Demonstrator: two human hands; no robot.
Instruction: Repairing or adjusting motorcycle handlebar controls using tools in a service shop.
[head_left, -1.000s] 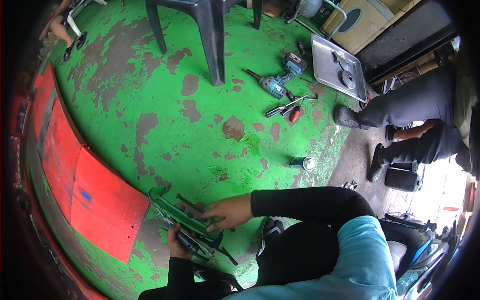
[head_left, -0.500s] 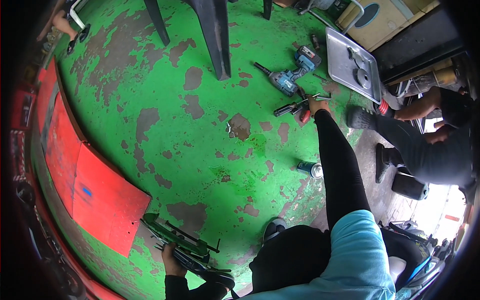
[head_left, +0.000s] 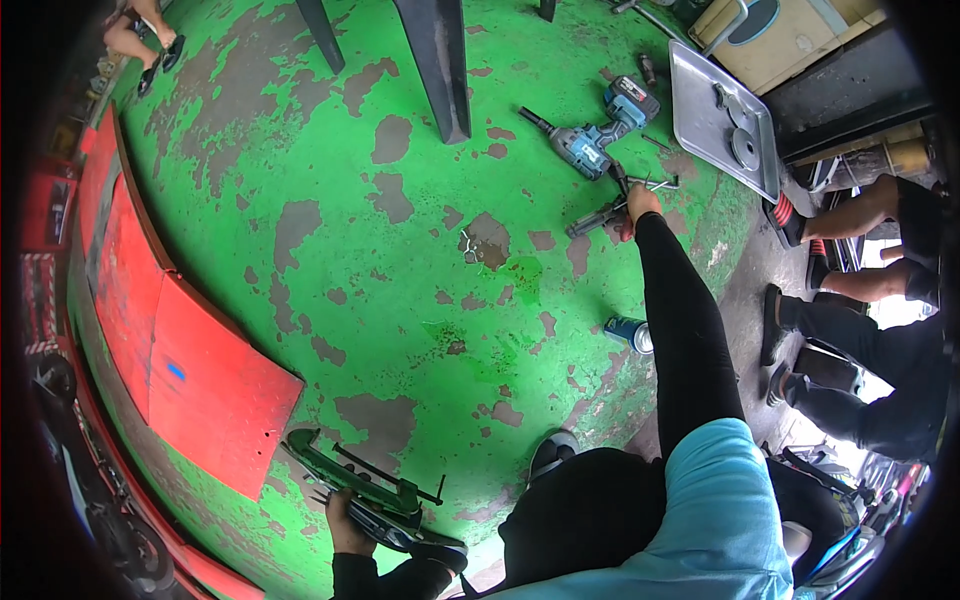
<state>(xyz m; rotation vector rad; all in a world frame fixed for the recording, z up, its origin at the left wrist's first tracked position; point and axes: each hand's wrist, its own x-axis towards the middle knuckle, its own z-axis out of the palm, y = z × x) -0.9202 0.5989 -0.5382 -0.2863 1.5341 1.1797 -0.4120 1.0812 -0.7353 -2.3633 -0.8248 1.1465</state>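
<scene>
My right hand (head_left: 643, 204) reaches far out to the floor and is closed around something among a small group of hand tools. A dark tool (head_left: 597, 217) juts out to its left, and a shiny metal tool (head_left: 660, 183) lies just beyond it. Exactly what the fingers grip is hidden. A blue-and-black cordless impact wrench (head_left: 590, 143) rests on the floor beyond that hand. At lower left, my left hand (head_left: 350, 525) is wrapped around a dark green clamp (head_left: 345, 478) with a long screw and a cross handle. Part of the clamp is hidden by the hand.
A metal tray (head_left: 715, 130) with round metal parts stands at upper right. A spray can (head_left: 630, 334) lies beside my right forearm. Red panels (head_left: 210, 390) stretch along the left. Black chair legs (head_left: 435, 70) stand ahead. Other people's legs (head_left: 830, 330) are at the right.
The view has shifted slightly. My right hand stays among the tools, and the dark tool beside it has turned a little. At right, another person's outstretched foot has drawn back, and more legs show.
</scene>
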